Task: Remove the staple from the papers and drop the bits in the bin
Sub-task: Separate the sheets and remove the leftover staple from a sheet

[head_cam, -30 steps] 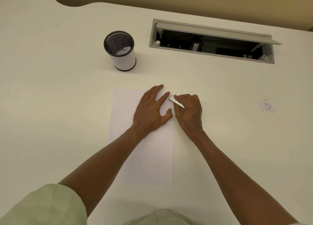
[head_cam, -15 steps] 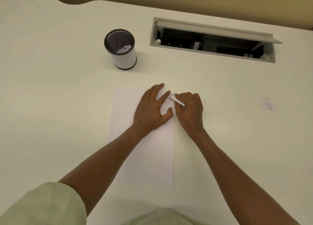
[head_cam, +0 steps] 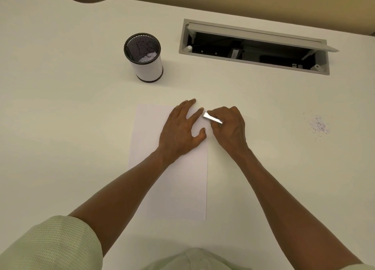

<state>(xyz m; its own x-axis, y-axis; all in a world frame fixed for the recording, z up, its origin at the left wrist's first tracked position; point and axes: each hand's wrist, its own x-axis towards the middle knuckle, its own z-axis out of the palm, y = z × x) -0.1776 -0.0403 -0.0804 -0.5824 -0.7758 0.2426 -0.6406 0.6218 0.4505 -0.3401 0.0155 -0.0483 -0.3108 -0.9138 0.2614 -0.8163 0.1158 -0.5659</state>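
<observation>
White papers [head_cam: 172, 188] lie flat on the desk in front of me. My left hand [head_cam: 180, 129] rests palm down on their upper right part, fingers spread. My right hand [head_cam: 229, 127] sits just off the papers' right edge, closed around a flat silver staple remover [head_cam: 212, 118] whose tip points at the top right corner, next to my left index finger. The staple itself is too small to make out. The bin [head_cam: 149, 66], a small black mesh cup with a white band, stands at the back left with paper bits inside.
An open cable hatch [head_cam: 253, 46] is sunk into the desk at the back right. A small scatter of staple and paper bits [head_cam: 319, 125] lies on the desk to the far right. The desk's far edge curves at the top left.
Both hands stay almost where they were at the papers' top right corner. The remover's tip has shifted only slightly.
</observation>
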